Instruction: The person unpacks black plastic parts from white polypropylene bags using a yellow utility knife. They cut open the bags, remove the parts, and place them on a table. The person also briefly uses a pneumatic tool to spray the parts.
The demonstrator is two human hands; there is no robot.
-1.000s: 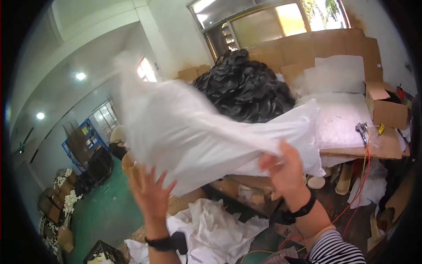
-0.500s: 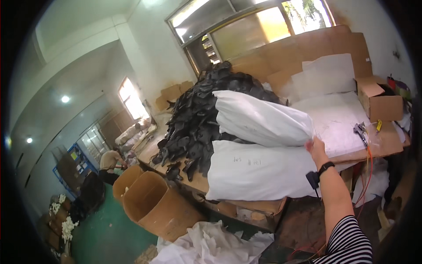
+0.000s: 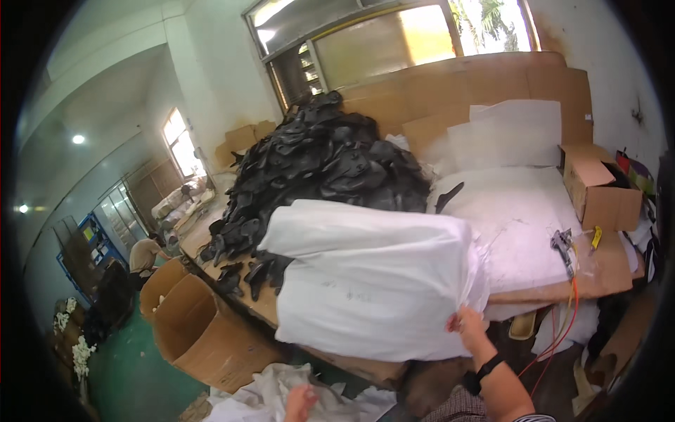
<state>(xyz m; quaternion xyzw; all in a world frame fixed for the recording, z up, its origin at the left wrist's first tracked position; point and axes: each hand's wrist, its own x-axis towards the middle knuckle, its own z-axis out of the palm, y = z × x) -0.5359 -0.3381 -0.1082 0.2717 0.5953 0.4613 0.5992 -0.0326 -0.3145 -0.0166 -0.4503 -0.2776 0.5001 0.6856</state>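
A large white sack with faint marks lies across the front of the table, its left end against a heap of black moulded pieces. My right hand, with a black band on its wrist, is closed on the sack's gathered lower right corner. At the bottom edge my left hand shows in part, smeared by motion, above crumpled white sheeting. It is apart from the sack, and how its fingers are set is unclear.
Open cardboard containers stand on the floor at left. On the table's right are a spray gun with an orange hose and an open carton. A person crouches far left. Cardboard sheets line the back.
The raised white cloth end has come down and spread over the front of the table. My right hand has moved lower, toward me, and my left hand has entered at the bottom.
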